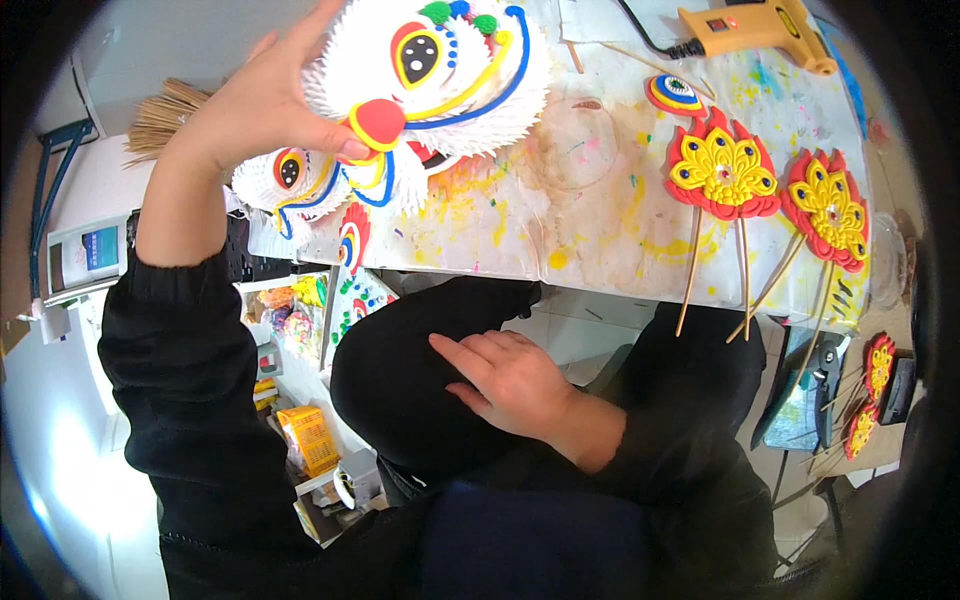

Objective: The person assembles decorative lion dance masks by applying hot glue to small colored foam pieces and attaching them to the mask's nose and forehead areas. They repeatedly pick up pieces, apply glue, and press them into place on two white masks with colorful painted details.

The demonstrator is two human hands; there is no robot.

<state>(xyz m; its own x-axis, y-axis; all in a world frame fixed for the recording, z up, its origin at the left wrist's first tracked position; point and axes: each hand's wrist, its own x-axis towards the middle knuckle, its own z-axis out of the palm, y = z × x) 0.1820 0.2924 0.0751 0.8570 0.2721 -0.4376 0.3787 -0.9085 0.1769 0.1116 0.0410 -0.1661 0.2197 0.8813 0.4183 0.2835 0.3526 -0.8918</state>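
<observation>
A white lion-dance head, with fringed fur, big oval eyes, a red nose and blue and yellow trim, is up at the top of the view. My left hand grips its left side, the thumb pressed near the red nose; the other fingers are mostly hidden behind it. The head's other eye shows below my wrist. Over my black-trousered thigh rests my right hand, fingers stretched out, thumb apart, holding nothing.
Red-and-yellow flower-shaped pieces on sticks lie on the paint-stained table, near an eye-shaped piece. A yellow glue gun lies at the far right. Thin sticks are bundled at left. Below stands a shelf holding a yellow box.
</observation>
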